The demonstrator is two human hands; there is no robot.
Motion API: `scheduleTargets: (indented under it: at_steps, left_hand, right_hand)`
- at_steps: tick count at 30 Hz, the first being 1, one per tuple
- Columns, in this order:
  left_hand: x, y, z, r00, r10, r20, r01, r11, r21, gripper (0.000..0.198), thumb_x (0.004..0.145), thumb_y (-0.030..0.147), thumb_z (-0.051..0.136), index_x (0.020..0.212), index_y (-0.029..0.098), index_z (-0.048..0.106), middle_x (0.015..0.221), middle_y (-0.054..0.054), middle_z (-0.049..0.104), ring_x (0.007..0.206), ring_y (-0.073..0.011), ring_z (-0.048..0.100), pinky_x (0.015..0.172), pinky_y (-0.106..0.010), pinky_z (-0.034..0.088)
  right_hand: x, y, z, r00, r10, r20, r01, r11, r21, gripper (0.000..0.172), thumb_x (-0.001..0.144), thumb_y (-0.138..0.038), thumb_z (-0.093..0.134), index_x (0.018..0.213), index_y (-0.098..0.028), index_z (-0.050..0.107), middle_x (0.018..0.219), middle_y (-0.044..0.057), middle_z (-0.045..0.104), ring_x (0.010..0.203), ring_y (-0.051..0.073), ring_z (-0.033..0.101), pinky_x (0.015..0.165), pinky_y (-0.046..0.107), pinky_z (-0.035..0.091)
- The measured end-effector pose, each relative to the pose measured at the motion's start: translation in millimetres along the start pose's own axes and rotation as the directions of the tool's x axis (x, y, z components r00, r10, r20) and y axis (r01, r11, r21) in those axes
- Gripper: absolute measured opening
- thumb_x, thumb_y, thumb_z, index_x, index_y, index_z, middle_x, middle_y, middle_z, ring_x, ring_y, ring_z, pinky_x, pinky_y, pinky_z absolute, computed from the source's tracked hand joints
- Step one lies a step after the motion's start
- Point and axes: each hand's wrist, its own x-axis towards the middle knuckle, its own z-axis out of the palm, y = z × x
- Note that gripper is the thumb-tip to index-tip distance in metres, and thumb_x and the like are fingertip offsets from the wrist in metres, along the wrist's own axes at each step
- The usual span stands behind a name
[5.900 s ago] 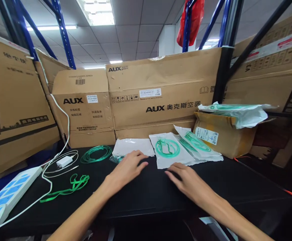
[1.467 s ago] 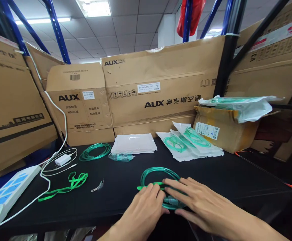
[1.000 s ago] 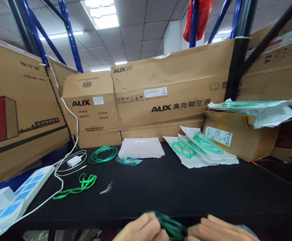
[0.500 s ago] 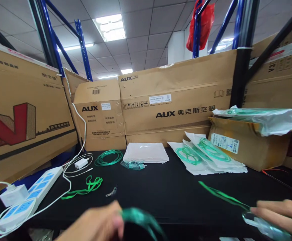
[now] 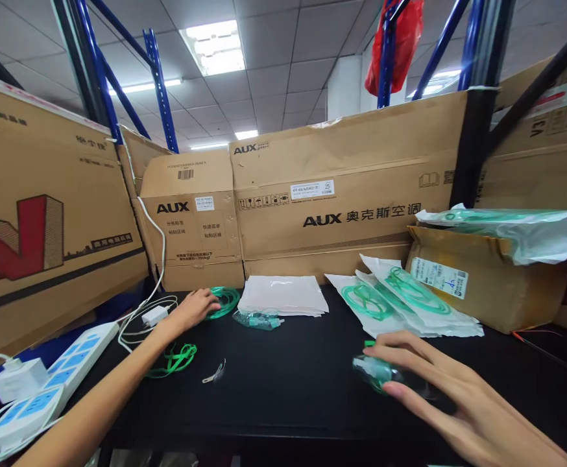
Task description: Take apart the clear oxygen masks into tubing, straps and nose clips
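My left hand (image 5: pixel 193 307) reaches far left across the black table (image 5: pixel 293 383) and rests on a coil of green tubing (image 5: pixel 224 300), fingers curled over its edge. My right hand (image 5: pixel 427 383) lies at the front right, fingers wrapped around a clear green mask piece (image 5: pixel 375 371). A second clear mask piece (image 5: pixel 257 319) lies in front of a stack of empty white pouches (image 5: pixel 283 296). Sealed pouches with green tubing (image 5: pixel 400 295) lie fanned out at the right.
A loose green strap (image 5: pixel 176 359) and a small clip (image 5: pixel 214 374) lie left of centre. A white power strip (image 5: pixel 45 389), charger (image 5: pixel 154 316) and cables sit at the left. AUX cardboard boxes (image 5: pixel 332 188) wall the back; an open carton (image 5: pixel 482 279) stands at the right.
My left hand has carried the tubing coil away to the far left pile. My right hand has moved in from the right edge with the mask piece onto the table.
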Motion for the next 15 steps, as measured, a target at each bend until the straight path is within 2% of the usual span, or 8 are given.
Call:
scheduleTargets:
  at_steps: [2, 5, 6, 8, 10, 12, 13, 15]
  left_hand:
    - [-5.6, 0.1, 7.1, 1.000, 0.003, 0.023, -0.003, 1.000, -0.008, 0.024, 0.102, 0.032, 0.069, 0.121, 0.018, 0.069, 0.128, -0.009, 0.070, 0.113, -0.0263, 0.069, 0.100, -0.050, 0.055]
    - [-17.7, 22.3, -3.7, 0.999, 0.035, -0.034, -0.037, 0.996, -0.076, 0.031, 0.104, 0.033, 0.064, 0.131, 0.018, 0.065, 0.136, -0.012, 0.067, 0.126, -0.0300, 0.063, 0.110, -0.055, 0.047]
    - [-23.9, 37.0, -9.9, 0.997, 0.057, -0.058, -0.064, 0.991, -0.116, 0.033, 0.105, 0.033, 0.061, 0.134, 0.018, 0.064, 0.137, -0.012, 0.067, 0.129, -0.0299, 0.061, 0.113, -0.054, 0.045]
    - [-40.7, 75.5, -20.7, 0.989, 0.116, -0.089, -0.132, 0.969, -0.211, 0.034, 0.107, 0.037, 0.056, 0.136, 0.022, 0.064, 0.135, -0.010, 0.069, 0.127, -0.0254, 0.063, 0.113, -0.042, 0.046]
    - [-61.0, 119.3, -23.5, 0.978, 0.171, -0.117, -0.199, 0.932, -0.304, 0.032, 0.107, 0.040, 0.053, 0.133, 0.027, 0.066, 0.132, -0.003, 0.073, 0.123, -0.0199, 0.066, 0.110, -0.032, 0.049]
    - [-79.4, 158.2, -12.9, 0.968, 0.190, -0.162, -0.237, 0.902, -0.362, 0.031, 0.108, 0.043, 0.052, 0.131, 0.029, 0.066, 0.128, -0.001, 0.075, 0.109, -0.0173, 0.072, 0.101, -0.028, 0.055]
    - [-86.0, 173.3, -1.9, 0.964, 0.190, -0.187, -0.251, 0.882, -0.398, 0.032, 0.108, 0.044, 0.050, 0.133, 0.029, 0.065, 0.124, -0.002, 0.076, 0.097, -0.0166, 0.074, 0.092, -0.027, 0.058]
    - [-91.6, 193.6, 28.9, 0.954, 0.167, -0.248, -0.281, 0.787, -0.550, 0.030, 0.105, 0.043, 0.053, 0.126, 0.029, 0.068, 0.114, -0.004, 0.077, 0.077, -0.0169, 0.074, 0.076, -0.027, 0.061]
  right_hand:
    - [18.3, -6.2, 4.6, 0.997, 0.068, -0.029, -0.065, 0.994, 0.091, 0.030, 0.102, -0.054, 0.058, 0.120, -0.036, 0.075, 0.113, 0.007, 0.077, 0.101, 0.028, 0.078, 0.084, 0.039, 0.067]
    - [39.8, -8.4, 16.0, 0.975, 0.221, 0.011, -0.212, 0.919, 0.331, 0.039, 0.094, -0.063, 0.065, 0.111, -0.031, 0.078, 0.105, 0.007, 0.077, 0.096, 0.028, 0.076, 0.083, 0.041, 0.065]
    - [45.0, -8.0, 21.3, 0.962, 0.271, 0.038, -0.261, 0.871, 0.417, 0.042, 0.092, -0.065, 0.066, 0.111, -0.029, 0.078, 0.105, 0.007, 0.077, 0.093, 0.027, 0.075, 0.082, 0.041, 0.065]
    - [51.6, -7.7, 33.0, 0.935, 0.345, 0.076, -0.331, 0.783, 0.527, 0.048, 0.091, -0.068, 0.065, 0.114, -0.026, 0.076, 0.109, 0.008, 0.078, 0.094, 0.027, 0.076, 0.084, 0.041, 0.065]
    - [51.5, -9.0, 44.1, 0.924, 0.372, 0.087, -0.355, 0.749, 0.559, 0.051, 0.093, -0.067, 0.063, 0.119, -0.025, 0.074, 0.116, 0.010, 0.079, 0.103, 0.029, 0.076, 0.091, 0.043, 0.064]
    - [43.9, -11.4, 52.5, 0.927, 0.364, 0.093, -0.350, 0.746, 0.567, 0.051, 0.094, -0.065, 0.062, 0.121, -0.024, 0.075, 0.121, 0.011, 0.080, 0.114, 0.031, 0.075, 0.098, 0.043, 0.062]
    - [37.7, -12.2, 55.8, 0.929, 0.357, 0.099, -0.347, 0.742, 0.573, 0.050, 0.094, -0.065, 0.063, 0.121, -0.024, 0.076, 0.122, 0.011, 0.080, 0.117, 0.031, 0.075, 0.099, 0.042, 0.061]
    - [23.0, -11.9, 61.7, 0.924, 0.358, 0.133, -0.362, 0.709, 0.605, 0.051, 0.093, -0.065, 0.064, 0.120, -0.025, 0.078, 0.122, 0.010, 0.081, 0.118, 0.032, 0.075, 0.099, 0.039, 0.062]
